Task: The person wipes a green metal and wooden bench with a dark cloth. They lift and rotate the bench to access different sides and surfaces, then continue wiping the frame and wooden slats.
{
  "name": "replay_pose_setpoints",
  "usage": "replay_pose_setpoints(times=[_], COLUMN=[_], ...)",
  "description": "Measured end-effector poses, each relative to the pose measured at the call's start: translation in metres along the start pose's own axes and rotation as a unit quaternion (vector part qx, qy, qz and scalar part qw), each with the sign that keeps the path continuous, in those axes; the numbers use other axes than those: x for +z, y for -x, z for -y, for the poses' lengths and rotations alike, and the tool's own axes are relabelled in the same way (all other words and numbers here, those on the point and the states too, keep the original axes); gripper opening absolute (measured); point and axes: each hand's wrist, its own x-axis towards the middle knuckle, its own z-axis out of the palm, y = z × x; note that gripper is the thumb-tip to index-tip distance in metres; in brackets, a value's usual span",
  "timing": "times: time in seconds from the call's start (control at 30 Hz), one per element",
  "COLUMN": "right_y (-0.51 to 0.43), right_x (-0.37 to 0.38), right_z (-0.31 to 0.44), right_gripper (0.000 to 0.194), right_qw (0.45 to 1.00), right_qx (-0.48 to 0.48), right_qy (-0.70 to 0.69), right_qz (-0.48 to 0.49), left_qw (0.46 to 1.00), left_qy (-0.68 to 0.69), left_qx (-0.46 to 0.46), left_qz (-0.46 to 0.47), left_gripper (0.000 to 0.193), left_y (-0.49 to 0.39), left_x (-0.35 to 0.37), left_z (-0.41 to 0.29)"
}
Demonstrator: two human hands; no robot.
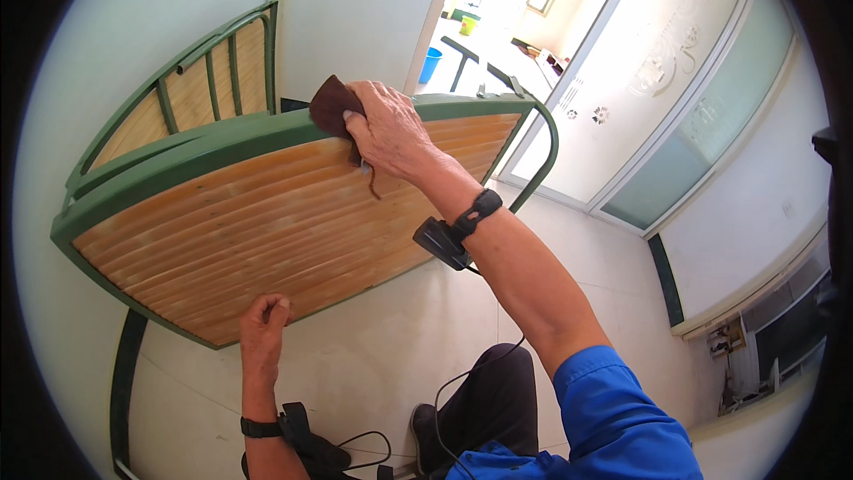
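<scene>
A folding bed frame of green metal stands on its side, its panel of bamboo slats (pixel 253 227) facing me. My right hand (pixel 390 123) grips a dark brown cloth (pixel 331 107) and presses it on the upper green rail (pixel 233 135) near its middle. A loose strip of the cloth hangs down over the slats. My left hand (pixel 264 327) is low, in front of the panel's bottom edge. Its fingers are curled in and nothing shows in them; whether it touches the bottom rail I cannot tell.
A curved green headboard (pixel 220 73) rises behind the panel by the left wall. A bent tube leg (pixel 552 140) sticks out at right, near sliding glass doors (pixel 640 73). Through the doorway are a blue bucket (pixel 430 65) and a green bin (pixel 468 25). Cables hang from my wrist devices.
</scene>
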Motion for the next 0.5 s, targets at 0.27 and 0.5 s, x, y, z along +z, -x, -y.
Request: replay_pose_setpoints(times=[0.27,0.5], right_y=[-0.0021,0.0009], right_x=[0.0028,0.0026], right_z=[-0.002,-0.0006], right_gripper=[0.035,0.038], right_qw=[1.0,1.0], right_qx=[-0.022,-0.007], right_qy=[0.014,0.014], right_qz=[-0.011,-0.006], left_qw=[1.0,1.0], left_qy=[0.022,-0.002], left_qx=[-0.011,0.004], left_qz=[-0.009,-0.006], left_gripper=[0.021,0.021], left_y=[0.0027,0.0054], left_x=[-0.0037,0.0016], left_z=[-0.0065,-0.0097])
